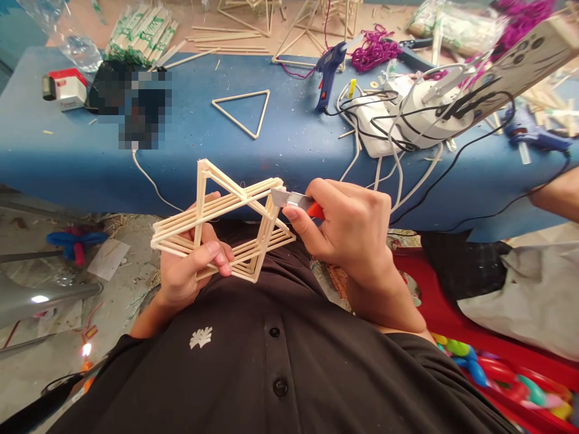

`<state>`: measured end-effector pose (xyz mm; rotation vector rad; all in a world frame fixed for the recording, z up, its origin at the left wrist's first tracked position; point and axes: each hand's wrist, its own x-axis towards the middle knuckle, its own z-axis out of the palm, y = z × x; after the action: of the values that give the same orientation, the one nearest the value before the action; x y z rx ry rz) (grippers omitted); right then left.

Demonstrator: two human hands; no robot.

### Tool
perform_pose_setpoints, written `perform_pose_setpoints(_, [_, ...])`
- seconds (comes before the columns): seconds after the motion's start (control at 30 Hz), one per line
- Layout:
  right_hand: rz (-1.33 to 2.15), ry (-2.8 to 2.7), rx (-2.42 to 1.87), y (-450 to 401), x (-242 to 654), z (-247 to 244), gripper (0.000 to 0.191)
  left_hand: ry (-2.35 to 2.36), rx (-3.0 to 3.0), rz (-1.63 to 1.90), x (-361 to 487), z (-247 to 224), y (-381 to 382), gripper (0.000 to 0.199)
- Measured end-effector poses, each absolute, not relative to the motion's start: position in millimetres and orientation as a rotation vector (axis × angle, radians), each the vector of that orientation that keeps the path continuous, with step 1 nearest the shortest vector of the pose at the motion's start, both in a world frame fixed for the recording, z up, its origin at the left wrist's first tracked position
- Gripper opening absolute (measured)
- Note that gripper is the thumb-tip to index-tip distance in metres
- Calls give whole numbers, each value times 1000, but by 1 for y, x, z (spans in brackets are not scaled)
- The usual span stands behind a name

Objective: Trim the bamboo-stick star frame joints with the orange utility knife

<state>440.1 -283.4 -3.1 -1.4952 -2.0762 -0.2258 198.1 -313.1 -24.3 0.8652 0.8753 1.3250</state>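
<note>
A star-shaped frame (pixel 226 208) of stacked pale wooden sticks is held up in front of my shirt, near the table's edge. My left hand (pixel 194 262) is closed around its lower left side, thumb in front and some fingers behind the sticks. My right hand (pixel 346 226) grips a utility knife (pixel 315 208) with an orange-red body, mostly hidden in the palm. Its metal blade lies against the frame's upper right corner, where the sticks join. A single stick triangle (pixel 241 93) lies flat on the blue table (pixel 190 129) beyond.
A blue glue gun (pixel 330 72) stands behind, beside purple string (pixel 375 49). Tangled cables surround a white power strip (pixel 377 126) at right. Another glue gun (pixel 536 129) and another person's arm (pixel 558 196) are far right. Packaged sticks (pixel 140 33) and a red-white box (pixel 67 87) sit left.
</note>
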Motion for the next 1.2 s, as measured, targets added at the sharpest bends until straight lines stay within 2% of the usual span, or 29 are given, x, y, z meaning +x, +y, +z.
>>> perform_pose_setpoints(0.17, [-248, -2133, -1529, -278, 449, 0, 71, 881, 854, 1276, 195, -26, -311, 33])
perform_pose_setpoints(0.4, [-153, -2251, -1623, -266, 453, 6, 63, 865, 851, 1220, 192, -28, -298, 65])
perform_pose_setpoints(0.6, [-257, -1741, -1950, -234, 505, 10, 64, 903, 775, 1180, 187, -23, -302, 67])
perform_pose_setpoints(0.8, [272, -1729, -1482, -254, 503, -1, 69, 892, 778, 1141, 195, -24, -302, 67])
perform_pose_setpoints(0.9, [621, -1622, -1224, -271, 473, -9, 58, 886, 818, 1144, 202, -23, -302, 64])
perform_pose_setpoints(1.0, [713, -1535, -1107, -278, 454, -15, 50, 883, 866, 1121, 206, -23, -305, 59])
perform_pose_setpoints(1.2, [370, -1587, -1165, -285, 445, -14, 11, 924, 975, 1123, 203, -33, -313, 53])
